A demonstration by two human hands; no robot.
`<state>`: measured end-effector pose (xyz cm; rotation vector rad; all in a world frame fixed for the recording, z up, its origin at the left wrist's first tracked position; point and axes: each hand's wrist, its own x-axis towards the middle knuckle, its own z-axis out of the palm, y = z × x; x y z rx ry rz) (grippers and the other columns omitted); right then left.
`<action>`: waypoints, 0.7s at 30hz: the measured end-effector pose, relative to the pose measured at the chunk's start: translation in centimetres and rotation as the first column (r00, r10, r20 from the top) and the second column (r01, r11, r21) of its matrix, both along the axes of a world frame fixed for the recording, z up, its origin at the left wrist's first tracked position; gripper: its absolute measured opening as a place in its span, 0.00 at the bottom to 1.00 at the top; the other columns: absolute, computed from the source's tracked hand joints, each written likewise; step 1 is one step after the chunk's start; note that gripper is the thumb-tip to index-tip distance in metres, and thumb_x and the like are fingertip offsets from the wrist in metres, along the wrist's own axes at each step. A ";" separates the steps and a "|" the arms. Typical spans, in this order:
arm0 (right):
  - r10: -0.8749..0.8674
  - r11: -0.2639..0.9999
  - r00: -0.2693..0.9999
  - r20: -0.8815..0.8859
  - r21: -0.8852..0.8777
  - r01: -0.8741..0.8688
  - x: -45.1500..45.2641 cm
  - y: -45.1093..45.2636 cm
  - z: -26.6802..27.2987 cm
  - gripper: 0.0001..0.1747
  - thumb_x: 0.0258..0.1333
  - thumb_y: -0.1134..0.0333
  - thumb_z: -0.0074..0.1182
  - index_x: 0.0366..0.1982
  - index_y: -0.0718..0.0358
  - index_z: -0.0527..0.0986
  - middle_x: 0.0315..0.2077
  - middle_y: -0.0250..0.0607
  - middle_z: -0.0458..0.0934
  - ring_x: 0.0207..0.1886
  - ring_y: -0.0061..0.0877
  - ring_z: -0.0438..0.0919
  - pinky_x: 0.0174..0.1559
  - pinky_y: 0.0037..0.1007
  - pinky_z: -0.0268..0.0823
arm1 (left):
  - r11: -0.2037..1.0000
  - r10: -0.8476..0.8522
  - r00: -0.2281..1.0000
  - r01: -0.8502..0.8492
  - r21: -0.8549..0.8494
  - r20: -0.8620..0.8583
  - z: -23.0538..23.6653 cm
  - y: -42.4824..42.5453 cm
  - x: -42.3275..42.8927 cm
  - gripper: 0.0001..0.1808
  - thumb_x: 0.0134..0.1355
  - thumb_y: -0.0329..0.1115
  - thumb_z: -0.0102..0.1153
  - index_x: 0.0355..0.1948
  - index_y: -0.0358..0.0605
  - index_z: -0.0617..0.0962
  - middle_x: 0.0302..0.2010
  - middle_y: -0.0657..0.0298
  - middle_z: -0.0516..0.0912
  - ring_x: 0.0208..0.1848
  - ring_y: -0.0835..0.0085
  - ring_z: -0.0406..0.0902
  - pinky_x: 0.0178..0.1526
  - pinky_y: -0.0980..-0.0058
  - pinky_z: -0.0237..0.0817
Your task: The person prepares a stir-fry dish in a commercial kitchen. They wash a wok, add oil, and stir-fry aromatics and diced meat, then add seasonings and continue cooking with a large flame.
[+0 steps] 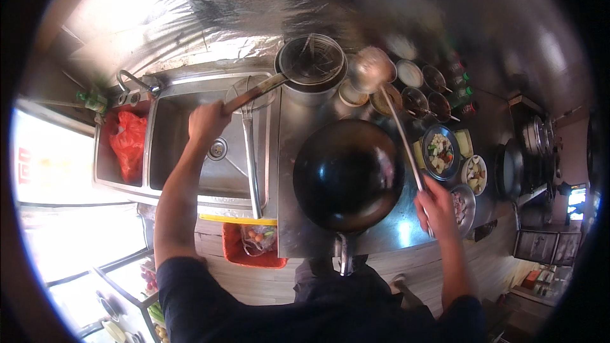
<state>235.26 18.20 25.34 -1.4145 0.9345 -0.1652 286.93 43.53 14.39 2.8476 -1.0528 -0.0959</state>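
Note:
My left hand (208, 121) grips the wooden handle of a round wire strainer (311, 59), whose basket lies over a metal pot (312, 96) behind the sink's right edge. With my right hand (437, 207) I hold the long metal handle of a ladle (373, 70); its blurred bowl is above the seasoning containers at the back. Between my hands a dark wok (348, 176) rests on the steel counter, its handle pointing towards me. A whisk-like wire tool (251, 166) with a metal handle lies across the sink.
Left is a steel sink (181, 152) with a faucet (138, 81) and a red plastic bag (127, 145). Right of the wok stand a plate of diced food (440, 152), a white bowl (474, 175), a metal bowl of meat (462, 209) and bottles (462, 90). A red bin (255, 257) stands below.

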 end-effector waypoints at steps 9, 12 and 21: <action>0.208 0.943 0.970 -0.128 -0.239 -0.234 17.3 -4.8 -7.0 0.32 0.69 0.66 0.54 0.71 0.64 0.65 0.26 0.35 0.78 0.19 0.18 0.72 0.19 0.27 0.68 | 0.780 0.527 0.807 -0.584 -0.224 -0.267 -2.3 20.6 -15.9 0.18 0.55 0.44 0.71 0.31 0.38 0.82 0.29 0.46 0.86 0.35 0.45 0.84 0.42 0.53 0.72; 0.223 0.953 0.965 -0.137 -0.180 -0.245 19.7 -5.5 -7.5 0.35 0.69 0.67 0.54 0.74 0.66 0.61 0.27 0.36 0.77 0.20 0.19 0.72 0.20 0.27 0.68 | 0.680 0.660 0.712 -0.702 -0.213 -0.241 -3.6 26.0 -21.2 0.18 0.54 0.42 0.72 0.27 0.36 0.80 0.24 0.51 0.84 0.30 0.51 0.82 0.40 0.54 0.70; -0.063 0.782 0.994 0.090 0.623 -0.007 20.1 -6.8 -6.0 0.08 0.73 0.68 0.51 0.47 0.63 0.71 0.32 0.38 0.75 0.23 0.13 0.69 0.18 0.14 0.61 | 0.558 0.755 0.591 -0.806 -0.195 -0.284 -5.1 31.3 -27.2 0.20 0.53 0.41 0.72 0.24 0.35 0.77 0.18 0.58 0.78 0.22 0.66 0.72 0.33 0.61 0.68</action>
